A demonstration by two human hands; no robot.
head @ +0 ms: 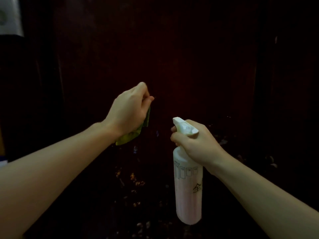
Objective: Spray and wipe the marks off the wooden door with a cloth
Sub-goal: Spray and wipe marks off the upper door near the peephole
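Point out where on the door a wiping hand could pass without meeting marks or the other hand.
Bare: the dark door above both hands. Crowded: marks speckle the door below the left hand with its green cloth, and around the right hand holding the spray bottle.

The door [172, 57] in front of me is a very dark reddish brown, close to black at its edges, and its lower part is speckled with pale grey and orange-gold marks [136, 180]. The cloth [133, 135] in my left hand [129, 112] is yellow-green. The spray bottle [188, 188] in my right hand [195, 144] is white with a faint pink tint, topped by a cream-white nozzle, and carries thin dark outlined boxes and a black handwritten character.
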